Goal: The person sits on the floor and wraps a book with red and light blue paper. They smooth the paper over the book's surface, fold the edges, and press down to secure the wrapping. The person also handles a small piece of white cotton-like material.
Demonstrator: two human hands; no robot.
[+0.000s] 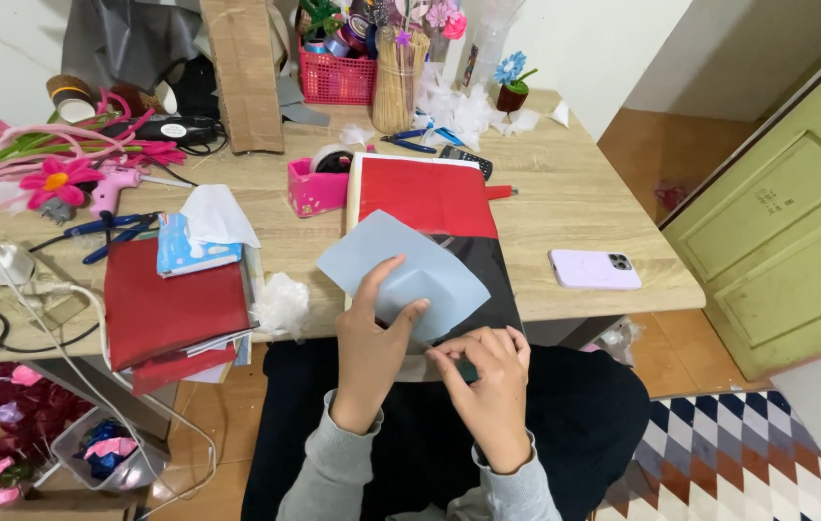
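A: Blue sheet (401,270) — lying where?

B: Near edge of the table (584,203), tilted like a diamond, over red paper (425,196) and black paper (483,275).

A: Left hand (372,342)?

B: Flat on the sheet's near part, fingers spread, thumb pressed down; pinning, not clenched around anything.

A: Right hand (487,381)?

B: Just beside the left, at the sheet's near corner, fingertips pinched together on the edge. Something small and dark between the fingers; cannot tell what.

A: Further out, left?

B: White tissue wad (283,304) just left of the sheet, then a red book (171,301) on a stack, tissue pack (196,241) on its far end. Beyond that, blue pliers (111,232), pink glue gun (119,183), pink fabric flowers (58,178), white charger (3,262) with cables.

A: Far side?

B: Pink tape dispenser (319,183) touching the red paper's far left corner. Behind it a cardboard strip (246,72), red basket (336,77), stick bundle (396,87), small blue flower pot (512,89).

A: Right?

B: Lilac phone (594,269), face down, well apart from the hands. Green door (787,232) past the table; patterned rug (738,453) on the floor.
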